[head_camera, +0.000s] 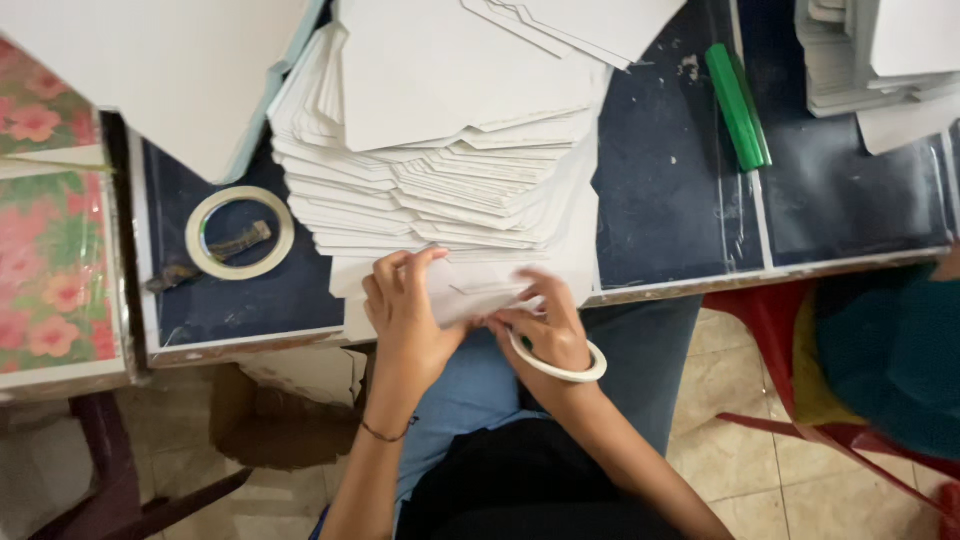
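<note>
Fingers (400, 272) of my left hand (405, 320) curl over the near edge of a white paper sheet (470, 290) and pinch it, thumb under, at the front edge of the table (660, 200). My right hand (545, 325) meets the same sheet from the other side, its fingers (535, 285) closed on the paper's lower fold, so both hands grip one piece between them. A roll of white tape (560, 368) sits around my right wrist like a bangle. A thin dark band (385, 435) circles my left wrist.

The sheet lies at the foot of a big fanned stack of white cut sheets (440, 150), which spreads over the middle of the dark blue table. To the left of the stack I see a second roll of pale tape (240, 233) lying flat, with a small dark object inside its ring. A green bar-shaped tool (738, 105) lies to the right of the stack, well apart from my hands. Another pile of white sheets (870, 60) fills the far right corner. A floral-patterned surface (50, 260) borders the table on the left. A red plastic chair (800, 330) stands at the right, with someone in a teal garment (890, 350) seated there.
</note>
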